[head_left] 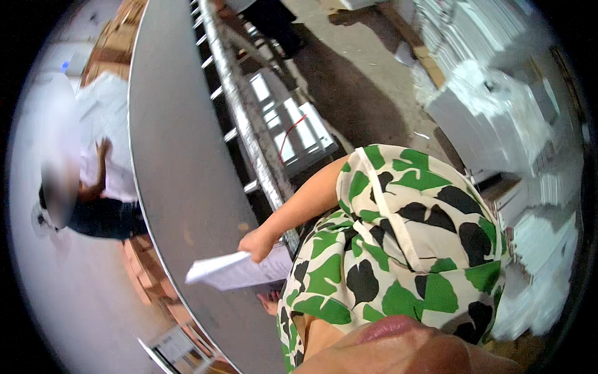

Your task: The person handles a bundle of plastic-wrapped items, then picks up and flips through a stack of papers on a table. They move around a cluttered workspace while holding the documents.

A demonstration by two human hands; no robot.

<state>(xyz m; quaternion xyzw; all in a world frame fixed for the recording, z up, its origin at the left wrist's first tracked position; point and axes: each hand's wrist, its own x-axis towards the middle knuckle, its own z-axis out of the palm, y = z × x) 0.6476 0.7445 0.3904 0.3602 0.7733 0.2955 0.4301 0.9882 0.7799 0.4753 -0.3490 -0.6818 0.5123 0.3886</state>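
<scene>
My right hand (256, 244) is closed on the near edge of a sheaf of white printed paper (233, 271). The paper is held out over a long grey tabletop (187, 156), its far end lifting a little at the left. My left hand (269, 303) is low by my body, just below the paper. Only some of its fingers show, slightly apart, with nothing visible in them. The rest of that hand is hidden by my patterned shirt.
A metal roller frame (240, 115) runs beside the tabletop, with white-and-dark panels (296, 128) and a red cord beyond it. A co-worker (99, 212) is across the table; another person (271, 25) stands at the top. Wrapped white stacks (492, 118) lie right, cardboard (146, 268) left.
</scene>
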